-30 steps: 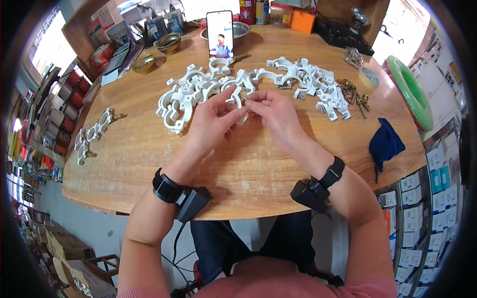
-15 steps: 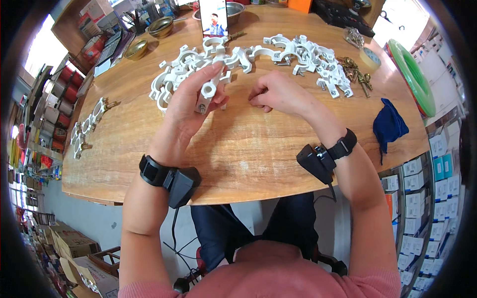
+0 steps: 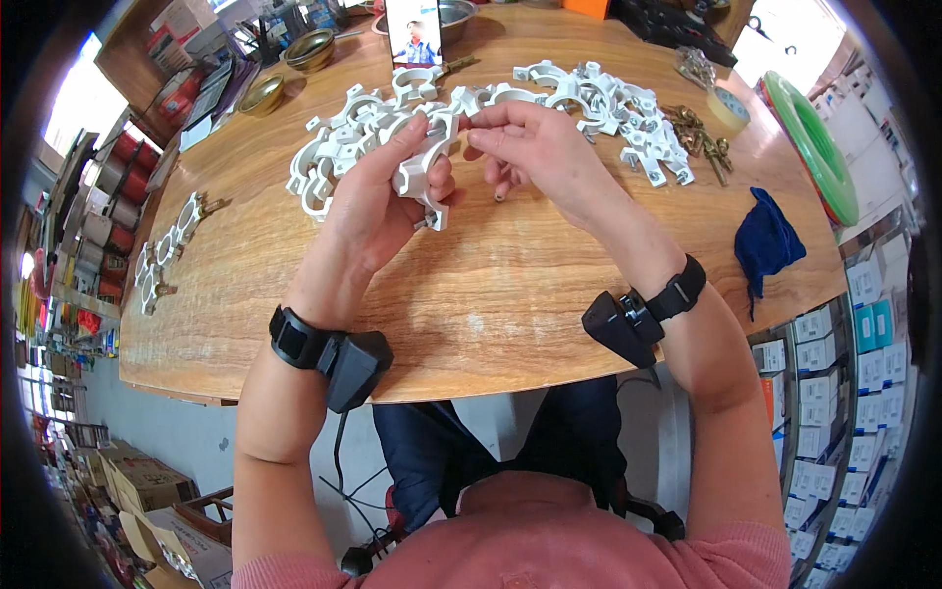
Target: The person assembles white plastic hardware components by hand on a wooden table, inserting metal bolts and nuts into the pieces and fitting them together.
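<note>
The left hand (image 3: 378,201) now grips a white plastic pipe clamp (image 3: 420,167) with its fingers curled round the curved body, raised above the middle of the round wooden worktop (image 3: 510,294). Half a second ago this clamp sat lower and further left in the same hand; it has since come up to meet the right hand (image 3: 535,147). The right hand's thumb and forefinger are pressed together at the clamp's upper end, pinching something too small to make out, probably a screw. That suggests a fastener is being fitted into the clamp. Behind the hands, toward the far edge, lies a heap of white plastic clamps (image 3: 579,98); brass-coloured screws (image 3: 699,133) sit near the far right edge, and a blue cloth (image 3: 767,245) lies at the right edge.
</note>
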The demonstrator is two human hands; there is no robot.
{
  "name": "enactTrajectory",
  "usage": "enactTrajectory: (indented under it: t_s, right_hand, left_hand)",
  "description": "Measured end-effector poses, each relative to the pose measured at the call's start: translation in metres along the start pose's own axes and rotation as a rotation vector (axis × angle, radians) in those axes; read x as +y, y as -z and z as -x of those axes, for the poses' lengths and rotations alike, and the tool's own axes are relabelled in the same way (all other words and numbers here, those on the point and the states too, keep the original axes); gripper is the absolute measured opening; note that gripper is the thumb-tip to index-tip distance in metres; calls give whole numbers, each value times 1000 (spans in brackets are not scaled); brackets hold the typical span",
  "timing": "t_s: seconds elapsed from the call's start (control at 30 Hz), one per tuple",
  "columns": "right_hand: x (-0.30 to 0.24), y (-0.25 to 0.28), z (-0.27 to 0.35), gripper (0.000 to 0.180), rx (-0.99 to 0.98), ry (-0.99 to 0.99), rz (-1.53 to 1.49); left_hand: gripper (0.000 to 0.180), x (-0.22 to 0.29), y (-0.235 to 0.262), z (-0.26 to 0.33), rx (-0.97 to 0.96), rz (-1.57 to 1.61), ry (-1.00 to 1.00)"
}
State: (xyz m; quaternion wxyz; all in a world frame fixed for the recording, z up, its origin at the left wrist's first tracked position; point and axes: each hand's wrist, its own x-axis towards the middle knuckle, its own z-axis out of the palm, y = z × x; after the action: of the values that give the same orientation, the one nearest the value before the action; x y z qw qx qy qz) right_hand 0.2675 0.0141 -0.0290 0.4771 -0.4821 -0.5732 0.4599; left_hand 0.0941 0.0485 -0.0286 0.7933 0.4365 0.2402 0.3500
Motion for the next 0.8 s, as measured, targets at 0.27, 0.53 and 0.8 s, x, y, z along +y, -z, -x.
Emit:
enactTrajectory:
  t_s: [0.27,0.53,0.8]
  right_hand:
    - [-4,-3,4,20,-45,-141,-309]
    - [0,-1,5,23,-123,-138,-448]
    - [-1,-3,5,23,-116,-132,-455]
  left_hand:
    - [27,-2,-7,2,97,-121,-12]
    - [27,-1,-2,1,64,-134,-48]
    - [25,-2,-5,4,-56,-132,-92]
